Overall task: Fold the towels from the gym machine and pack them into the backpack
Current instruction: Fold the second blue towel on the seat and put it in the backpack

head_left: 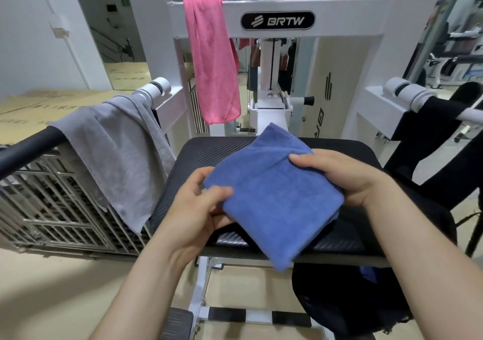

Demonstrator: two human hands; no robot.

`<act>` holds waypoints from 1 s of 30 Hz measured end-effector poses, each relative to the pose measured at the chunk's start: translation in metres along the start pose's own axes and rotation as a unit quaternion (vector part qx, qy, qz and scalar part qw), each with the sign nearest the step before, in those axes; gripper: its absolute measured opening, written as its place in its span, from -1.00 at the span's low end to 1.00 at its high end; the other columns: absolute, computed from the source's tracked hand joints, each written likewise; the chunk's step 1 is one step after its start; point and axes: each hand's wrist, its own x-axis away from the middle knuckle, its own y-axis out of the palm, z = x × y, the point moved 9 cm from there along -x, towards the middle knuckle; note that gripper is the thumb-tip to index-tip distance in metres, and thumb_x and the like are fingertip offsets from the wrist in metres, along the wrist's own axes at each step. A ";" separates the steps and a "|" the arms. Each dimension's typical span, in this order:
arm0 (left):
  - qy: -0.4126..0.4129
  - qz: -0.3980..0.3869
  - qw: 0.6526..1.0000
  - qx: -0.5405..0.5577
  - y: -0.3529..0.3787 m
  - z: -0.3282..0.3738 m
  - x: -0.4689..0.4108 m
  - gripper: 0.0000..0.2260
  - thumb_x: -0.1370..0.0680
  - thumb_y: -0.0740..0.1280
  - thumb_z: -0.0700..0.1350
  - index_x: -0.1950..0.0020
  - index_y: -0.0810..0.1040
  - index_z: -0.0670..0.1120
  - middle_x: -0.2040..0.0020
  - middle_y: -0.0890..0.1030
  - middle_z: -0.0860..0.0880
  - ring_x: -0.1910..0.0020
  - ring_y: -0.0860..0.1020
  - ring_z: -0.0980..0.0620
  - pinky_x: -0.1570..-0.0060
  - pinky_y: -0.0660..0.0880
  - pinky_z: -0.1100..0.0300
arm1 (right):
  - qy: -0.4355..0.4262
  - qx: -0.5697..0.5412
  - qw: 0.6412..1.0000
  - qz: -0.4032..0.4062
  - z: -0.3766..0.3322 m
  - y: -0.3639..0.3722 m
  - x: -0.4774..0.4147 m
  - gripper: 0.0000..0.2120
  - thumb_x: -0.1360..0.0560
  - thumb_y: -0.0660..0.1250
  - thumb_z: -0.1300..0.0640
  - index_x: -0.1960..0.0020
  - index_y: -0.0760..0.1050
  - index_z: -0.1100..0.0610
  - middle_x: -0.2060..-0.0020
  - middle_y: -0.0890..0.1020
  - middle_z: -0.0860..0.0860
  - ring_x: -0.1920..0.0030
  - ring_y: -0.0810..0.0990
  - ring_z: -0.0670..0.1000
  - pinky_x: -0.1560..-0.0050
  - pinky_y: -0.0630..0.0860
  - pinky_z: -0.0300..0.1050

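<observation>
My left grip [193, 209] and right grip [347, 180] both pinch the folded blue towel [274, 201]. Folding looks done. Next it should go down into the black backpack [339, 300], near right.

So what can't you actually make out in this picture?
Head view only.
- The backpack: its inside, hidden under the seat.
- The blue towel: its underside, and the fingers of the left hand and right hand beneath it.
- The black cloth at right: cut off by the frame edge, so towel or not is unclear.
- The pink towel: its far end, behind the crossbar.
</observation>
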 end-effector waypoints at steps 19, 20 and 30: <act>-0.015 -0.152 0.976 0.157 0.111 -0.057 0.022 -0.42 -0.37 0.47 -0.22 -0.37 0.41 -0.22 -0.27 0.55 -0.25 -0.24 0.55 -0.19 -0.16 0.54 -0.03 | -0.196 0.218 0.925 0.241 -0.029 -0.025 0.099 -0.82 -0.43 0.33 0.25 0.01 0.38 0.14 0.18 0.53 0.13 0.20 0.47 -0.08 0.13 0.42 -0.11; 0.044 -0.098 0.992 0.069 0.109 -0.052 0.022 -0.46 -0.37 0.45 -0.22 -0.33 0.43 -0.16 -0.21 0.61 -0.15 -0.18 0.60 -0.11 -0.08 0.58 0.01 | -0.187 0.249 0.917 0.249 -0.023 -0.035 0.103 -0.83 -0.46 0.31 0.29 0.01 0.36 0.15 0.13 0.52 0.16 0.19 0.45 -0.07 0.11 0.40 -0.09; 0.124 -0.047 0.873 -0.470 0.129 -0.205 0.065 -0.87 -0.50 0.26 -0.09 0.08 0.54 0.14 0.25 0.59 0.06 0.26 0.56 0.06 0.29 0.51 0.13 | -0.117 -0.081 0.960 0.242 0.087 -0.175 0.161 -0.78 -0.51 0.26 0.37 -0.09 0.54 0.17 0.15 0.68 0.06 0.15 0.68 0.00 0.17 0.60 -0.16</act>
